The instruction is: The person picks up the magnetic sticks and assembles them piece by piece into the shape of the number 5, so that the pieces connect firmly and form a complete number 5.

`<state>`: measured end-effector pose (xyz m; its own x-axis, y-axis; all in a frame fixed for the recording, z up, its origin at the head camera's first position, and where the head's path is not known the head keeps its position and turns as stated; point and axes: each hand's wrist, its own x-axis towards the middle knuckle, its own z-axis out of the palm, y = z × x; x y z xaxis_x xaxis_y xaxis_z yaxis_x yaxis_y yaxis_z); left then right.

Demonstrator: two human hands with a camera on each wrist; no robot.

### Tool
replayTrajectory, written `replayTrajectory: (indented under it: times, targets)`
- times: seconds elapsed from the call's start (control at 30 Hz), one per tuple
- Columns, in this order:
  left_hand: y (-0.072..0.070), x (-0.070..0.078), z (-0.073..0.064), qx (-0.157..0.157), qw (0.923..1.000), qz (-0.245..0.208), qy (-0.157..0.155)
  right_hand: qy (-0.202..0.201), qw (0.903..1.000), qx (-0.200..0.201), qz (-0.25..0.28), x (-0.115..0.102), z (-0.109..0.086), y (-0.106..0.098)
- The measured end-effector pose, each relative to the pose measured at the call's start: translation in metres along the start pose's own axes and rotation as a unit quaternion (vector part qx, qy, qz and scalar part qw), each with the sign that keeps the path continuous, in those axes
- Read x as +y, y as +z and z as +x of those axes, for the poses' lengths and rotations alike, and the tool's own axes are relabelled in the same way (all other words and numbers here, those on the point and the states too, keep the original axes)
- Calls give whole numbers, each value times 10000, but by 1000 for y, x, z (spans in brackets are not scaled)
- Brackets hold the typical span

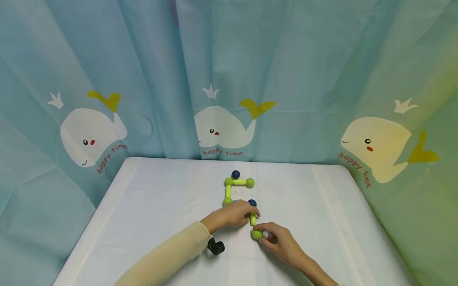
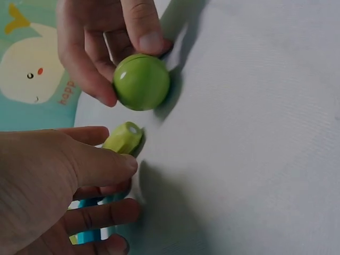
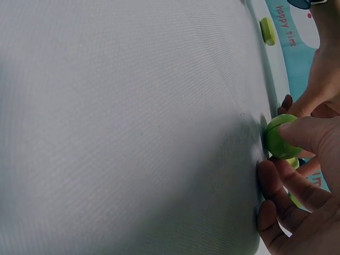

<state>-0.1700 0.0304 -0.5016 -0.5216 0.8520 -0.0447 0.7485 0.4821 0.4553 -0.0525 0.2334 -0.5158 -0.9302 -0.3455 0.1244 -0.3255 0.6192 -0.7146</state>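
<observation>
My right hand (image 1: 280,241) pinches a green ball (image 2: 142,82) between thumb and fingers, low over the white table. Just beyond it, my left hand (image 1: 234,213) holds a short yellow-green rod (image 2: 123,137) between thumb and index finger. The rod's near end points toward the green ball, and a small gap separates them. A dark blue ball (image 1: 252,203) sits at the rod's far end. Blue pieces (image 2: 89,234) show between the left fingers in the left wrist view, mostly hidden by the hand.
Beyond the left hand, green balls (image 1: 250,182) and yellow-green rods (image 1: 228,191) form an angled outline on the table (image 1: 161,198). Another dark blue ball (image 1: 235,174) touches its far corner. A black device (image 1: 216,247) is at the left wrist. A whale-print curtain (image 1: 304,79) surrounds the table.
</observation>
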Motion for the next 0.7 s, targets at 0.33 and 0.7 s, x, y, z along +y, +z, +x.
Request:
replayTrajectory:
  times: [0.33, 0.7]
  targets:
    - [11, 0, -2, 476, 9980, 376, 157, 0, 10000, 28, -28, 2, -1, 1]
    - [9, -6, 1, 491, 9986, -196, 102, -79, 9999, 80, -106, 1, -2, 1]
